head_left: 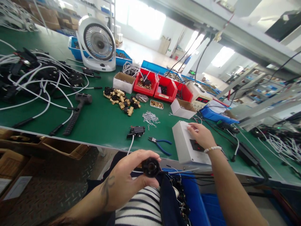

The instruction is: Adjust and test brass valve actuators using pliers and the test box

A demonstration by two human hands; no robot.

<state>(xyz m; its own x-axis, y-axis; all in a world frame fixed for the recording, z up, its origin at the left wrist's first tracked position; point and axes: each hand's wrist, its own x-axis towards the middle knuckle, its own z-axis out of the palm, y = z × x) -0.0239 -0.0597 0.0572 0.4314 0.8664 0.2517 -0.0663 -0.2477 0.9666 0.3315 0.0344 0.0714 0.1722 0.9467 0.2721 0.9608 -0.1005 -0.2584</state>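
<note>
My left hand (pixel 128 179) is wrapped round a black round connector (pixel 150 167), with its open end facing me above my lap. My right hand (pixel 201 135) rests on a light grey box (pixel 182 141) with a dark panel on it. Its fingers are drawn together at the box's upper edge; what they pinch, if anything, is too small to make out. Between the hands lie blue-handled pliers (pixel 162 146) and a black part with a white cable (pixel 136 131). Just beyond is a pile of small metal clips (pixel 150 117).
A hammer (pixel 78 113) lies at left beside tangled white cables (pixel 44 78). Brass fittings (pixel 121 100), red bins (pixel 145 82), a small white carton (pixel 183 108) and a white fan (pixel 97 44) stand farther back. A blue crate (pixel 194 197) sits below the table edge.
</note>
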